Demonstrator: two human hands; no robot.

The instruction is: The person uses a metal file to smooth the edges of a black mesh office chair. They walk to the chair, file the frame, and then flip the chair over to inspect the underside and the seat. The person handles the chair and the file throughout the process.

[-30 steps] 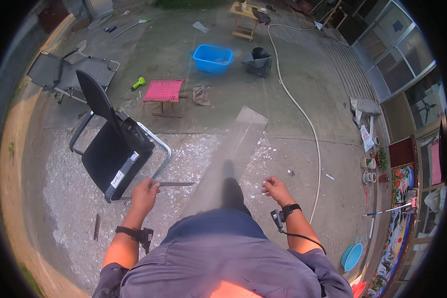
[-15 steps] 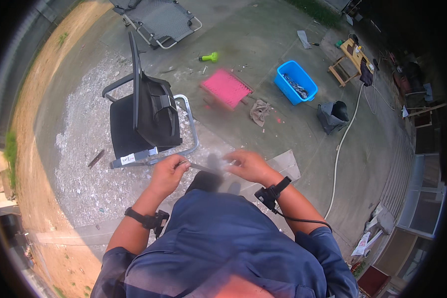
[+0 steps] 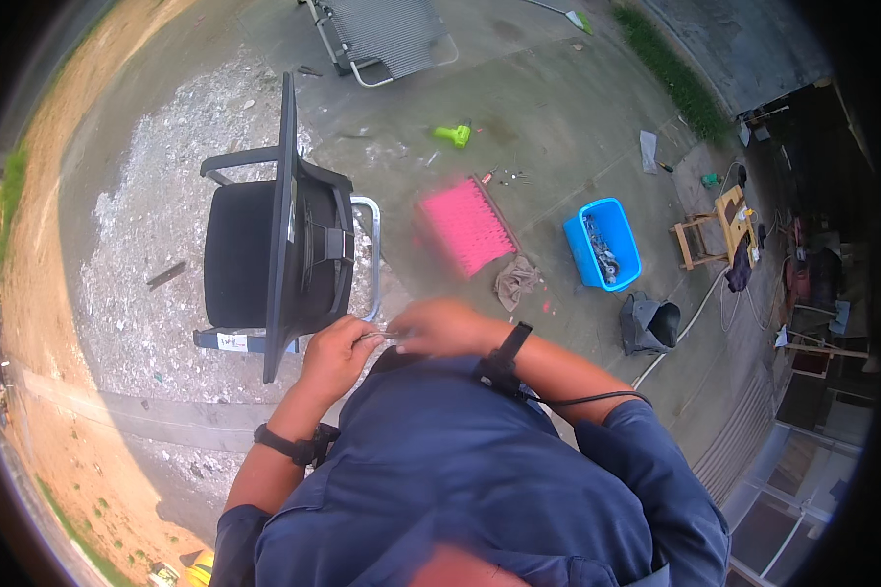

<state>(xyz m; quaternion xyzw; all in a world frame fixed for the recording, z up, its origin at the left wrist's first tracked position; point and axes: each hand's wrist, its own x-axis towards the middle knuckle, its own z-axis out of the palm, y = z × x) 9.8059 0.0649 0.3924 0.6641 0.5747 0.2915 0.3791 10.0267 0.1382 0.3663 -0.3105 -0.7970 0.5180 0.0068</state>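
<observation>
Close in front of my body, my left hand (image 3: pixel 337 356) pinches a thin grey strip (image 3: pixel 383 336) between thumb and fingers. From the other side my right hand (image 3: pixel 446 329) comes over it, its fingers curled at the strip's far end and slightly smeared by motion. What the strip is exactly cannot be made out. Just beyond my left hand stands a black office chair (image 3: pixel 308 230) with a curved metal frame, its back turned toward my right. Each wrist wears a black strap with a small device; a cable runs from the right one.
A pink slatted crate-like piece (image 3: pixel 465 227), a crumpled cloth (image 3: pixel 516 282) and a lime-green power tool (image 3: pixel 453 135) lie ahead. Farther right are a blue tub (image 3: pixel 579 251) of small parts, a dark bucket (image 3: pixel 646 325) and a wooden stool (image 3: pixel 731 220). A lounger (image 3: pixel 387 37) stands at the back.
My right hand has moved left, up to the strip beside my left hand. The view has shifted, so the chair and floor items appear displaced.
</observation>
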